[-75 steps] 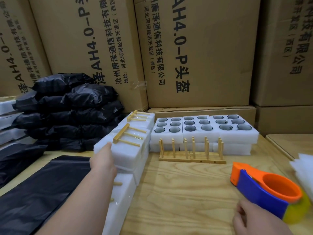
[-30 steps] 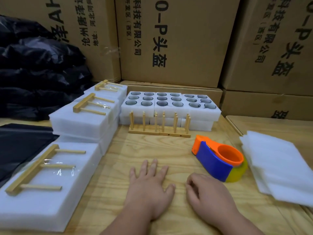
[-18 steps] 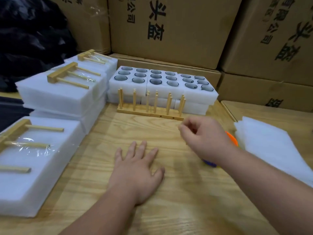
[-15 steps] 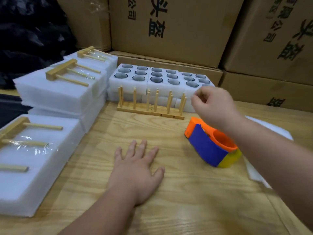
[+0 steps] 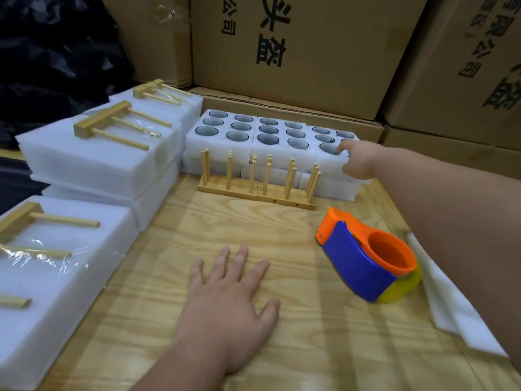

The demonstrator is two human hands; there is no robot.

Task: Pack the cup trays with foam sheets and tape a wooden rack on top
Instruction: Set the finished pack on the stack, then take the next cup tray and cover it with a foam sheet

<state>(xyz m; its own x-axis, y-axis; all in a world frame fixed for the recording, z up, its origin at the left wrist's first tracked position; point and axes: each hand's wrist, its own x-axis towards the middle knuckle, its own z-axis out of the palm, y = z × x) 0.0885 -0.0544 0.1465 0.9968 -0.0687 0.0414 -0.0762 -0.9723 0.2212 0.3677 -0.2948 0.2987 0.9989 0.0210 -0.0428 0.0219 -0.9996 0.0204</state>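
Right hand gripping rightmost foam cup tray corner; left hand flat, fingers spread. Risk: dragging tray, toppling wooden rack just in front.

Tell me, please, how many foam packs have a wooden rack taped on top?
3: the nearest pack at left, the stacked pack behind it, and the farthest pack by the boxes. Lower packs' tops are hidden.
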